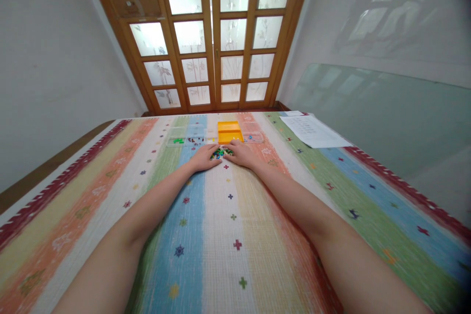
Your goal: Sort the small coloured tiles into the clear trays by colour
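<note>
A small heap of tiny coloured pieces (221, 152) lies on the striped cloth (228, 235), far out in front of me. My left hand (203, 157) rests palm down on the cloth at the heap's left side, fingers touching it. My right hand (241, 153) lies flat at the heap's right side, fingers curved around it. Both hands cup the heap between them. Just beyond the heap stands an orange tray (229, 132). To its left sit clear compartment trays (185, 139) with green and dark pieces in them.
A white printed sheet (314, 130) lies at the far right of the cloth. Another clear tray (253, 136) sits right of the orange one. Wooden glazed doors (211, 39) stand behind the table; a glass pane (386, 117) leans on the right wall.
</note>
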{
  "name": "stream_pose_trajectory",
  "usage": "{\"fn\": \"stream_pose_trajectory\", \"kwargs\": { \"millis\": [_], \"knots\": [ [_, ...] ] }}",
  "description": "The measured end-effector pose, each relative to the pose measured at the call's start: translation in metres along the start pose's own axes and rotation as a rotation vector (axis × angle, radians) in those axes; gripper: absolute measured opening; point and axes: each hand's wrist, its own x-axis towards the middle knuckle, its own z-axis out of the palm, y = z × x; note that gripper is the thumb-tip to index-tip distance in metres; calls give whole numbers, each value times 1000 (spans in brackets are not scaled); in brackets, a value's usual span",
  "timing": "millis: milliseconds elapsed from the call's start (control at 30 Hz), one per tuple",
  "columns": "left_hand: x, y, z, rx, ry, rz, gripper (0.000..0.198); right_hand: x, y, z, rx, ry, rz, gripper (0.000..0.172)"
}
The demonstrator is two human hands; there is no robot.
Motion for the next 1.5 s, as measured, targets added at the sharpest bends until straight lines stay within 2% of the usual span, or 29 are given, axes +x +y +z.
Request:
{"fn": "stream_pose_trajectory", "kwargs": {
  "millis": [267,500,733,900,1233,1500],
  "knots": [
    [15,10,-3,15,66,41,43,-1,8,-3,77,-28,-11,26],
    [15,8,-3,-10,57,31,29,0,12,-3,111,-34,-13,23],
    [3,5,-11,-23,66,14,32,-3,6,-5,71,-22,-31,26],
    [-7,2,-23,-32,44,-33,35,-2,-3,-4,49,-17,-77,21],
    [-10,-16,-39,-186,-97,31,48,-2,-5,-6,73,16,-69,15],
    [-9,-11,-31,-156,-14,34,34,-1,-9,-7,66,7,-102,13]
  ]
}}
